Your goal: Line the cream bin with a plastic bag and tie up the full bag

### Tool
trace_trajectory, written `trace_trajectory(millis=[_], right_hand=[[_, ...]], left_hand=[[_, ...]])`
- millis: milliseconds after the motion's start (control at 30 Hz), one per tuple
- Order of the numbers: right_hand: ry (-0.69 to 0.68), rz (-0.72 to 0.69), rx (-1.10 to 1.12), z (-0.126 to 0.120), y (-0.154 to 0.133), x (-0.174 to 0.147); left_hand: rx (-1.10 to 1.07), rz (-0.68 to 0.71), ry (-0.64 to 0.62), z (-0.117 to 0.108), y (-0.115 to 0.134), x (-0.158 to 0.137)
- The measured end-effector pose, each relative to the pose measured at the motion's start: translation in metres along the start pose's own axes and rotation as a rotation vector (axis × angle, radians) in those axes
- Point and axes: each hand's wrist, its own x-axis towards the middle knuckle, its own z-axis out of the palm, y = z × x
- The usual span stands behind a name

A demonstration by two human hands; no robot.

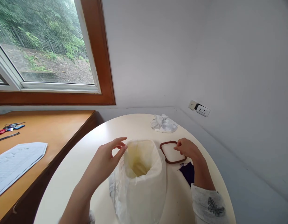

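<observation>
A trash can (144, 199) stands in front of me with a thin white plastic bag lining it and folded out over its rim. The bag hangs loosely down the outside. At the left side of the rim is my left hand (111, 154), fingers apart, its thumb and fingertips close to the bag's edge. My right hand (187, 147) is closed at the upper right of a brown rounded-square ring (167, 158), with the fingers curled around its edge. Part of the ring is hidden behind that hand. A dark purple cloth piece (188, 172) lies below the ring, partly behind my right wrist.
A crumpled white plastic bag (164, 123) lies at the back of the round table (64, 180). On the left, a wooden desk (57, 124) holds papers (18, 161), a pen (6, 137) and keys (10, 127). Wall sockets (203, 110) are at the right.
</observation>
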Motion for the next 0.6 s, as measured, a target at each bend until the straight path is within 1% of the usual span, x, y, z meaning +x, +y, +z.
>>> trace_trajectory(millis=[100, 167, 300, 367, 467, 600], right_hand=[[0.025, -0.029, 0.006, 0.000, -0.001, 0.000], [0.011, -0.072, 0.012, 0.002, -0.004, -0.001], [-0.108, -0.198, 0.010, 0.012, -0.011, -0.003], [-0.162, -0.258, -0.005, 0.017, -0.016, -0.004], [-0.186, -0.342, -0.030, 0.023, -0.024, -0.004], [-0.202, -0.394, -0.071, 0.031, -0.030, -0.002]], left_hand=[[-0.010, 0.022, 0.011, 0.001, -0.003, 0.003], [-0.023, 0.026, 0.022, 0.002, -0.008, 0.007], [-0.004, -0.002, 0.027, 0.002, -0.025, 0.014], [0.031, -0.005, -0.010, 0.002, -0.035, 0.017], [0.088, -0.009, -0.081, 0.005, -0.052, 0.023], [0.173, -0.098, -0.176, 0.018, -0.076, 0.034]])
